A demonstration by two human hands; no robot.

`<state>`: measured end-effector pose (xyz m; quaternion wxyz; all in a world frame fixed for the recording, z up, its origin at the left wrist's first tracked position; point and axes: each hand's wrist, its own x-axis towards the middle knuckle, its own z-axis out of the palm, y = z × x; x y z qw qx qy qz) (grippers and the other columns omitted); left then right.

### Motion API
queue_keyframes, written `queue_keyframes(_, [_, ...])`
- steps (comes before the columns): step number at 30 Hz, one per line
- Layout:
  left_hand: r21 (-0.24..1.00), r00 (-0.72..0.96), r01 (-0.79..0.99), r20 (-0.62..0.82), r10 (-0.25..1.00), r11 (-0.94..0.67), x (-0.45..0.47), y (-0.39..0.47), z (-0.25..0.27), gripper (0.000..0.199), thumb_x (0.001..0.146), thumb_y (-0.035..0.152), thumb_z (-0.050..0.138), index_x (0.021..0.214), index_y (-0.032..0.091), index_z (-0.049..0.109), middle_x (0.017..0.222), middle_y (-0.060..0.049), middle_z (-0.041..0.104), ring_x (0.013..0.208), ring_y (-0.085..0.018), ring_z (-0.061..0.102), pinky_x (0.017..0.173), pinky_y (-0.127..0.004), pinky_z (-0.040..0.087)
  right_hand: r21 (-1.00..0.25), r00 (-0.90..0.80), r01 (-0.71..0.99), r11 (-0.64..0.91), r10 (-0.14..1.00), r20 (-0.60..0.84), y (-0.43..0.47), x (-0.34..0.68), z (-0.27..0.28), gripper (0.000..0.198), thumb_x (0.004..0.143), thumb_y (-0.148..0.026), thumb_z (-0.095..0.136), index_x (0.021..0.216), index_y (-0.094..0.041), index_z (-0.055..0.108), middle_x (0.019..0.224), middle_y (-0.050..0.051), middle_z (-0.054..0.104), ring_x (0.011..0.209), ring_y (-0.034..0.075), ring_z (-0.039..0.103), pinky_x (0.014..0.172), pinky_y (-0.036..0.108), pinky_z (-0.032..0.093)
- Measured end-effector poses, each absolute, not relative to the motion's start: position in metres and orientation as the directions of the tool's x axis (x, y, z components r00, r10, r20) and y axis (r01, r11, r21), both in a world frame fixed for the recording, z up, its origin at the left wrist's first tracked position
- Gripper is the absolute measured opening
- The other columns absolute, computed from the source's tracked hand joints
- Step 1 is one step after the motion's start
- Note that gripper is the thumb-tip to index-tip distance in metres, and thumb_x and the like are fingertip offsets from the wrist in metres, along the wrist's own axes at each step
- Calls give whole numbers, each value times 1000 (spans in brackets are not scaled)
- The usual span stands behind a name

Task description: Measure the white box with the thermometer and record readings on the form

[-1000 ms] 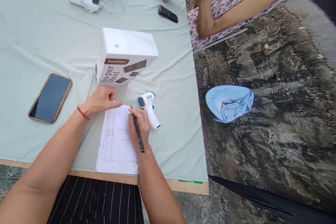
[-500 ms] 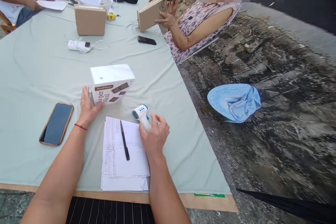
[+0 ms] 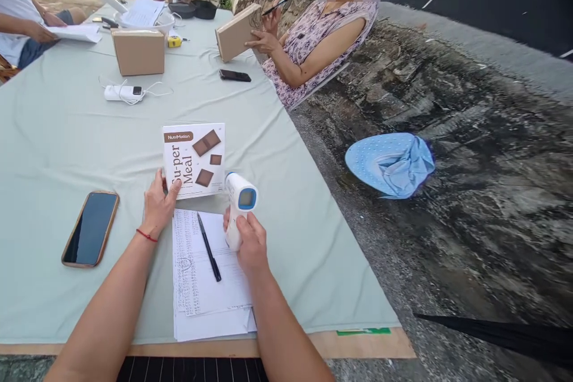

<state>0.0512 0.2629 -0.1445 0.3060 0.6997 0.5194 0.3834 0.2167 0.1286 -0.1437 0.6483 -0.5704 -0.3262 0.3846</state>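
My left hand (image 3: 160, 203) grips the lower left corner of a white box (image 3: 194, 161) printed "NutriMotion" with brown squares, its thumb on the front face. The box is tilted back a little, its printed front toward me. In my right hand (image 3: 251, 243) is a white and blue infrared thermometer (image 3: 239, 203), held upright by its handle with its small screen facing me. Its head is just right of the box. Below both lies a stack of printed papers (image 3: 192, 325) with a black pen (image 3: 209, 248) on top.
A smartphone (image 3: 91, 228) lies left of my forearm. Farther off are a white device with a cable (image 3: 124, 93), a cardboard box (image 3: 138, 54) and a black phone (image 3: 235, 76). At right a seated person (image 3: 308, 54) holds another cardboard box (image 3: 237, 33) and a pen. A blue hat (image 3: 389, 166) lies beyond the table edge.
My right hand has taken hold of the thermometer and raised it off the table, screen toward me. My left hand has turned and tilted the box so its printed front faces me.
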Motion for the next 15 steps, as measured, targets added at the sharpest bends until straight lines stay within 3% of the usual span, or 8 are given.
queue_keyframes(3, [732, 226, 593, 250, 941, -337, 54, 260, -143, 51, 96, 59, 40, 124, 19, 56, 104, -11, 68, 100, -28, 61, 88, -43, 46, -937, 391, -342, 66, 917, -79, 132, 199, -145, 39, 81, -58, 58, 83, -19, 60, 67, -1, 54, 60, 13, 45, 56, 28, 38])
queue_keyframes(6, [690, 267, 624, 255, 930, -368, 54, 260, -141, 51, 97, 58, 35, 118, 18, 58, 103, -12, 67, 100, -28, 60, 87, -43, 44, -935, 370, -351, 43, 924, -97, 139, 195, -152, 38, 79, -57, 63, 80, -19, 58, 65, -2, 51, 59, 12, 42, 56, 27, 35])
queue_keyframes(15, [733, 306, 551, 267, 914, -399, 53, 263, -146, 54, 95, 63, 35, 120, 20, 58, 108, -12, 65, 102, -28, 58, 89, -44, 43, -929, 337, -370, 15, 934, -119, 145, 198, -152, 40, 78, -59, 63, 81, -20, 58, 64, -2, 49, 59, 12, 41, 55, 27, 34])
